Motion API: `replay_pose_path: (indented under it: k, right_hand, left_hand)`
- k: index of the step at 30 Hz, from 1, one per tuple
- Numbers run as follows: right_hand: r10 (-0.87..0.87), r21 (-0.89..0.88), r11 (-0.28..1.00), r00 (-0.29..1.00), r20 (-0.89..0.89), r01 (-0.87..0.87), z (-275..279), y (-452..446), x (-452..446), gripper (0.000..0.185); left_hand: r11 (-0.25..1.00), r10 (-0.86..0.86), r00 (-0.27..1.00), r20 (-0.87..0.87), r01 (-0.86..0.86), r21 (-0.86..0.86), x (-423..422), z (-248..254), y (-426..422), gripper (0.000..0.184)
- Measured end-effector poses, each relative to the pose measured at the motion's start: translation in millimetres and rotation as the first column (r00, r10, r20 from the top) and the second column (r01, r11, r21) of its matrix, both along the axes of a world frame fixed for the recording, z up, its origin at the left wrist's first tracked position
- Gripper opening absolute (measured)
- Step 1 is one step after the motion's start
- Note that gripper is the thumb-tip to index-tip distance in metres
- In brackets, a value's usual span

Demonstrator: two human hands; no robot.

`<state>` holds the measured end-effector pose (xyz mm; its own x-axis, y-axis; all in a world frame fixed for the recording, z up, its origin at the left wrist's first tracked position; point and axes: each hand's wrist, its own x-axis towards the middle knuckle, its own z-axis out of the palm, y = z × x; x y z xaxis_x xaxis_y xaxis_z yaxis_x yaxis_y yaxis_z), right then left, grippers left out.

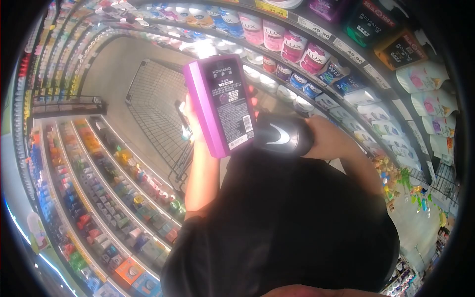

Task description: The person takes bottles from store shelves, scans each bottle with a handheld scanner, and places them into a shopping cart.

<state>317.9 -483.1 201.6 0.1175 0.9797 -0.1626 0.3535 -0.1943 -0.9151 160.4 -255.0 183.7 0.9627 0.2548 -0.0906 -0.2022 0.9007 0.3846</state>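
A purple bottle (202, 106) with a black ROMANO label is held up in front of me, its small print and barcode facing my head. My left hand (193, 118) is closed around it from behind, with fingertips showing at the bottle's right edge. Beside the bottle's lower right side is a black rounded item (292, 141) with a white curved mark; its kind is unclear. My right hand (320, 137) is closed on the right end of this item. The item touches or nearly touches the bottle; I cannot tell which.
A wire shopping cart (161, 109) stands in the aisle ahead. To the right, shelves hold LUX bottles (292, 47), more ROMANO bottles (368, 24) and white refill pouches (425, 76), with price tags (314, 28) along the edges. Left shelves (89, 188) carry many small packages.
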Motion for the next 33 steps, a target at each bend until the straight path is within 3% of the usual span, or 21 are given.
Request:
replay_pose_path:
  k: [5,12,14,17,21,24,28,33]
  right_hand:
    - [-0.021,0.059,0.998,1.000,-0.019,0.022,-3,0,-2,0.047]
    - [0.027,0.010,1.000,0.997,0.077,-0.028,-11,-4,3,0.046]
    - [0.009,-0.004,1.000,1.000,0.012,-0.009,0,-1,2,0.046]
    - [-0.015,0.021,1.000,1.000,-0.001,0.015,-3,-1,0,0.046]
    - [0.004,0.008,1.000,1.000,0.011,-0.004,-6,-2,2,0.047]
    - [0.031,-0.039,0.999,0.997,0.064,-0.029,-8,-4,4,0.049]
    - [0.043,-0.086,0.996,0.987,0.152,-0.030,-23,-9,5,0.054]
    - [0.018,-0.118,0.993,0.991,0.133,-0.002,-15,-8,4,0.058]
  left_hand:
    - [0.995,0.099,0.994,-0.046,-0.101,-0.025,2,5,-7,0.095]
    - [1.000,-0.007,1.000,-0.012,0.008,0.018,-1,1,0,0.095]
    - [0.999,-0.022,1.000,0.007,0.021,0.026,-1,1,-1,0.095]
    - [0.996,0.090,0.992,-0.086,-0.088,0.031,2,9,-7,0.095]
    - [0.985,0.027,0.988,-0.155,0.000,0.171,-4,-2,1,0.093]
    - [0.948,0.088,0.971,-0.222,-0.013,0.319,-6,-8,1,0.092]
    - [0.967,0.081,0.980,-0.184,-0.032,0.253,-4,2,-2,0.089]
    - [0.969,0.082,0.976,-0.201,-0.031,0.244,-5,4,-1,0.088]
